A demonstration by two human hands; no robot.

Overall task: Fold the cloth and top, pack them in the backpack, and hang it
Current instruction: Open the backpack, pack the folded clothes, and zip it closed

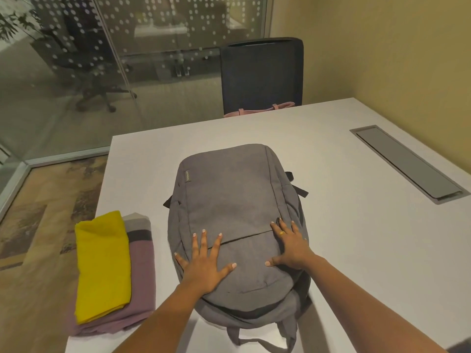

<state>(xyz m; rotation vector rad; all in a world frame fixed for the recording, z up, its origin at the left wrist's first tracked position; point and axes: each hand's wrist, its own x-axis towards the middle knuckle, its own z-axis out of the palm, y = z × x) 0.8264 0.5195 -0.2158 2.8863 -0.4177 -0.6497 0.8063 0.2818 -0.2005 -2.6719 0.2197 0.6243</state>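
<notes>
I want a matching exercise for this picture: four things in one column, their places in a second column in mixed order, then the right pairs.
1. backpack
2. yellow fabric
3. purple fabric
4. chair

a. behind the table
b. under the left hand and right hand
c. bottom of the folded pile
d. top of the folded pile

Pairs: 1-b, 2-d, 3-c, 4-a

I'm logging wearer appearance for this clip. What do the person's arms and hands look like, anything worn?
The left forearm and right forearm are bare, no sleeves in view. The right hand wears a gold ring; the left hand shows none. Nails on both look painted light.
</notes>
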